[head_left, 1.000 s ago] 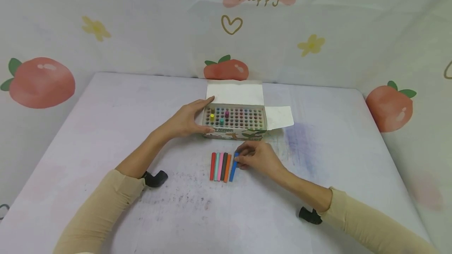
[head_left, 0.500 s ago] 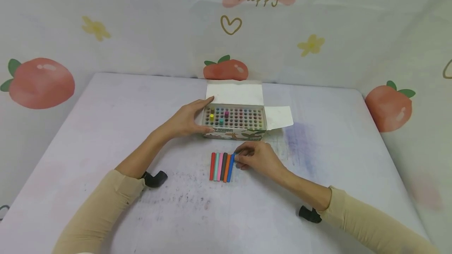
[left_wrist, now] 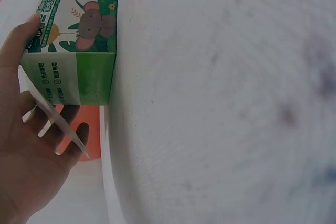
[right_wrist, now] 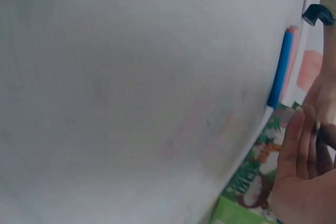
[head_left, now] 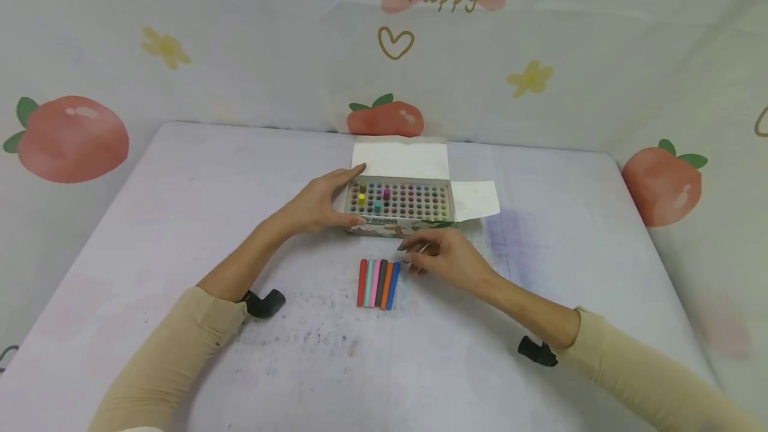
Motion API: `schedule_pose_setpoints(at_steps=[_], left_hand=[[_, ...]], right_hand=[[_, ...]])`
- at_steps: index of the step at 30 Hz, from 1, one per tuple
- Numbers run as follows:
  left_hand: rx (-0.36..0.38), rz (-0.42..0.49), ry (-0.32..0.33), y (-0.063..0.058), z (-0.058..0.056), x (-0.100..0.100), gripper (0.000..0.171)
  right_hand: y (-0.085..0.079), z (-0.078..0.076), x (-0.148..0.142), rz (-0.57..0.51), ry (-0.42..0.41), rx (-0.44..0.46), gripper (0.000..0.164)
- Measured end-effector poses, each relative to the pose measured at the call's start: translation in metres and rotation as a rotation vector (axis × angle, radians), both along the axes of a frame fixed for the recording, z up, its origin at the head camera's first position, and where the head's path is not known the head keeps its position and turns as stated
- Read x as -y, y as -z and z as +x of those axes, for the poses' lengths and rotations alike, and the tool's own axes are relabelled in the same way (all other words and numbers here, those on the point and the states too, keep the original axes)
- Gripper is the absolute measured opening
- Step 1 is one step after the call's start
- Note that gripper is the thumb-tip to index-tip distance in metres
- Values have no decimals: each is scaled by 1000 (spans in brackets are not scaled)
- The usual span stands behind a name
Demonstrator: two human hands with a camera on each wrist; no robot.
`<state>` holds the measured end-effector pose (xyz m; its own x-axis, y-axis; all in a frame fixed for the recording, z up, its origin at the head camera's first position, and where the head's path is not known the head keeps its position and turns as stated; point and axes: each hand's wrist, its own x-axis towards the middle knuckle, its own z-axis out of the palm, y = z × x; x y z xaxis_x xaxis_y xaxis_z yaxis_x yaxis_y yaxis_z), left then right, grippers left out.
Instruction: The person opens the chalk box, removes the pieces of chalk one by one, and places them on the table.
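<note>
Right grip [head_left: 447, 255] moved off blue stick [head_left: 393, 286], loosely parted | left grip [head_left: 313, 207] pinching box [head_left: 387, 228] | backdrop [head_left: 252, 39]: "happy"

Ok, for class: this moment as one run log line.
left hand: holds open box; right hand: empty, near blue stick; six sticks: side by side

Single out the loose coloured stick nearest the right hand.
The rightmost slim blue cylindrical stick, beside the slim orange cylindrical stick: no other stick lies between it and the bare right hand.
</note>
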<state>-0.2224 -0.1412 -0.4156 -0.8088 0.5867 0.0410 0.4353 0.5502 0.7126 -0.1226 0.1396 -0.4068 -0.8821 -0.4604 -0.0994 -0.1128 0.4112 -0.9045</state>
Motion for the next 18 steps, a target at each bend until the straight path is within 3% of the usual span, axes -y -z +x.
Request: schedule_pose_setpoints(at_steps=[6, 18], left_hand=[[4, 4, -1, 1, 0, 1, 102], [10, 15, 9, 0, 0, 0, 102]], right_hand=[[-15, -12, 2, -22, -59, -88, 19], [-28, -39, 8, -19, -44, -241, 14]])
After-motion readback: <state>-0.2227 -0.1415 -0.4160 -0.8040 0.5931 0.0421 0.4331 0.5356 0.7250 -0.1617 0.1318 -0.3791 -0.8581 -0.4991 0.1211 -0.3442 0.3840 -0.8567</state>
